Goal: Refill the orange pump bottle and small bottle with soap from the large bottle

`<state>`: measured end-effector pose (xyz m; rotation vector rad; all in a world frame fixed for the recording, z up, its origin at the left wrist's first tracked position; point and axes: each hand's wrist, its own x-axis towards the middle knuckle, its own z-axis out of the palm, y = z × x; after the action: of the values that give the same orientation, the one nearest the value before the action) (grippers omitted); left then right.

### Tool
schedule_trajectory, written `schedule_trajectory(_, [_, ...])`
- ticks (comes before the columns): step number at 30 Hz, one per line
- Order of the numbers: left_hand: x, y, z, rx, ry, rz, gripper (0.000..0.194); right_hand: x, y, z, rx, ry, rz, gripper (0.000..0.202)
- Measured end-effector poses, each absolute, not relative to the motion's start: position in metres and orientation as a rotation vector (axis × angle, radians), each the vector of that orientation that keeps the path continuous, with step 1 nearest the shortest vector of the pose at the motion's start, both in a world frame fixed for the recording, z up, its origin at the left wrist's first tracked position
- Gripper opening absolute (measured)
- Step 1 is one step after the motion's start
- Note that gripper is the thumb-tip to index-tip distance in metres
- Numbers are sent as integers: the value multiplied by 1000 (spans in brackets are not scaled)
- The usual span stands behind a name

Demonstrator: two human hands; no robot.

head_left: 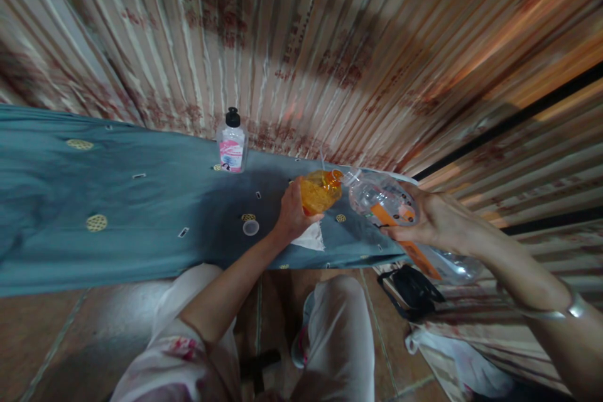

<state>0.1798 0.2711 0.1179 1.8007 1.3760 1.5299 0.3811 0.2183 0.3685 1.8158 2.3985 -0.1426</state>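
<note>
My left hand (293, 210) is closed round a small bottle of orange-yellow liquid (320, 193), tilted with its mouth to the right. My right hand (431, 223) grips a large clear plastic bottle (377, 196) with an orange label, held slanted so its neck meets the mouth of the orange bottle. Whether the two rims touch or liquid flows between them, I cannot tell. A white cloth or tissue (311, 237) lies beneath my left hand. To the left of that hand, a small round white cap (250, 227) rests on the teal cloth.
A clear pump-top bottle (232, 144) with a pink label and black top stands at the back of the teal-covered table (141, 201). Behind it hangs a pleated patterned curtain (264, 44). On the tiled floor at right are a black bag (412, 292) and a white bag (452, 358).
</note>
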Motion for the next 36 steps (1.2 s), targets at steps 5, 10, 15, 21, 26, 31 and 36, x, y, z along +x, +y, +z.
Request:
schedule_trajectory(5, [180,271,118,1794,1376,1532,111,380,218,370,1794,2421,-159,82])
schedule_trajectory(10, [181,271,118,1796,1383,1520,112,380,219,370,1780,2432,-153,79])
schedule_trajectory(15, [181,271,119,1797,1395,1496,113,379,219,370,1807,2388,-166,84])
schedule_trajectory(21, [180,270,120,1782,1403,1484,111,378,218,372,1808,2404,-187,84])
schedule_trajectory(26, [180,270,120,1785,1395,1498,110,378,218,371,1792,2442,-169,84])
schedule_trajectory(31, [181,269,120,1770,1400,1514,111,377,218,372,1815,2417,-158,85])
schedule_trajectory(36, [181,270,120,1770,1395,1514,111,376,217,373,1829,2392,-178,88])
